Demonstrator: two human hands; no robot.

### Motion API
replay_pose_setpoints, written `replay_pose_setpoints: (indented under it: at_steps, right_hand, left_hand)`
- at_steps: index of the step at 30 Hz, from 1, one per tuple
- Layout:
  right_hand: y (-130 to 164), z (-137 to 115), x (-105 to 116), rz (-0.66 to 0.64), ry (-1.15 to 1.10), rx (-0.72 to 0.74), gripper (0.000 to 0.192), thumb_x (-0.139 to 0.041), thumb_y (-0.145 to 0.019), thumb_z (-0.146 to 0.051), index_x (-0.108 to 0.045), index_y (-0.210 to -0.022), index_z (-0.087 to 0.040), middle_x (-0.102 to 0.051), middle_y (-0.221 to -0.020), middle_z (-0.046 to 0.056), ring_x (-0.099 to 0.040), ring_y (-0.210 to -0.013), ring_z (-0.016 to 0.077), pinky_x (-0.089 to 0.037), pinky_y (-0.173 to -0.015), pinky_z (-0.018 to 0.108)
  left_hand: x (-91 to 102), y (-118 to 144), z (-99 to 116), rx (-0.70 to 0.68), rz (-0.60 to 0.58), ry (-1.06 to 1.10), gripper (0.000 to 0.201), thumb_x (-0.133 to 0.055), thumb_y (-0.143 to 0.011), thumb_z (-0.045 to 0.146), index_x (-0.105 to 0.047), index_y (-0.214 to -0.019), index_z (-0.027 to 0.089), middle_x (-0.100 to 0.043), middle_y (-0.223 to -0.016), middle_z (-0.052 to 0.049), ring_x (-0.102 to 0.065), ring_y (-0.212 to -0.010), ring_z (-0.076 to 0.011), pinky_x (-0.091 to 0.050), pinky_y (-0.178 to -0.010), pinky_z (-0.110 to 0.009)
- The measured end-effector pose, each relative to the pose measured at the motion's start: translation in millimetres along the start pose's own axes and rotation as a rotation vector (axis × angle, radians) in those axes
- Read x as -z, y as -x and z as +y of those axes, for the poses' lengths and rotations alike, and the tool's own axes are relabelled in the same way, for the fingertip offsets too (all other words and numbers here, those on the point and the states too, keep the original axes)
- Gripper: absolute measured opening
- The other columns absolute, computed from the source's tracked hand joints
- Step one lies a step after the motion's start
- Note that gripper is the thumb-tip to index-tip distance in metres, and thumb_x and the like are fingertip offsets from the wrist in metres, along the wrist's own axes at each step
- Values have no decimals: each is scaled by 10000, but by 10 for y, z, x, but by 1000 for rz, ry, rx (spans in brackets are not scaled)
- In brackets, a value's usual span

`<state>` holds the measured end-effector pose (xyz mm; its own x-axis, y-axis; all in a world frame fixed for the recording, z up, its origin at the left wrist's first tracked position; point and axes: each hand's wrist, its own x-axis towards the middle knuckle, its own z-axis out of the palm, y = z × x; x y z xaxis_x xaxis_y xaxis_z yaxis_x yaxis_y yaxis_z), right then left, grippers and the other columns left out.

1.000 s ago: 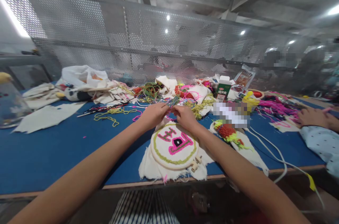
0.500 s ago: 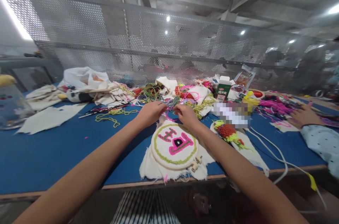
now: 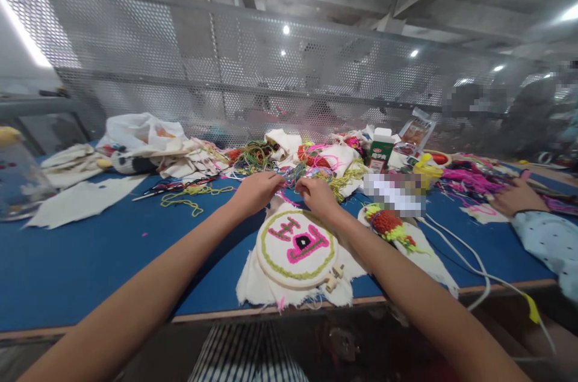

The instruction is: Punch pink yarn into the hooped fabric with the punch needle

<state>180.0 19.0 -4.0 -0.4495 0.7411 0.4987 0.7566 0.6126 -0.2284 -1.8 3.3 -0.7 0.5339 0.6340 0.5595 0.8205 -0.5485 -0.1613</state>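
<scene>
White cloth point(image 3: 295, 266), stretched in a wooden hoop point(image 3: 293, 287), is lying on the blue worktop point(image 3: 103, 268), just nearer me than my left hand point(image 3: 258, 194) and right hand point(image 3: 318, 198). I am reaching forward, slanting my forearms point(image 3: 189, 255) inward, holding the hands slightly apart, fingers curling toward the thumbs. Whether they are pinching anything I cannot tell. Tangled yarn point(image 3: 257, 156) is lying beyond them.

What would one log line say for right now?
hoop: on blue table, pink stitching inside | left hand: at hoop's far edge, fingers bent, hold unclear | right hand: likewise
</scene>
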Motion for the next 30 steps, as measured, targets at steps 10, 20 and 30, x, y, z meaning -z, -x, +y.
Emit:
replay_pose_setpoints:
  at_steps: [10, 20, 30]
  right_hand:
    - [21, -91, -22, -14, -2, 59, 196, -454, -760, -100, -632, -806, -166, -672, -781, 59, -587, -707, 164, -374, -641, 240]
    - [5, -19, -19, -4, -46, 43, 121, -483, -810, -214, -592, -810, -162, -634, -717, 40, -538, -620, 137, -336, -577, 223]
    - [23, -107, -34, 26, -185, 75, 96, -486, -784, -153, -568, -736, -165, -602, -678, 9, -513, -626, 122, -347, -611, 220]
  left_hand:
    - [-15, 5, 92, -68, -3, 38, 184, -415, -868, 178, -584, -940, 168, -636, -858, -63, -589, -775, -159, -448, -645, -259]
    - [-29, -10, 38, -49, 0, 10, 151, -485, -853, 231, -581, -918, 133, -620, -861, -26, -592, -788, -146, -480, -694, -324]
    - [-20, -2, 89, -81, 49, -13, 132, -456, -851, 168, -583, -877, 142, -606, -797, -33, -553, -755, -153, -429, -669, -285]
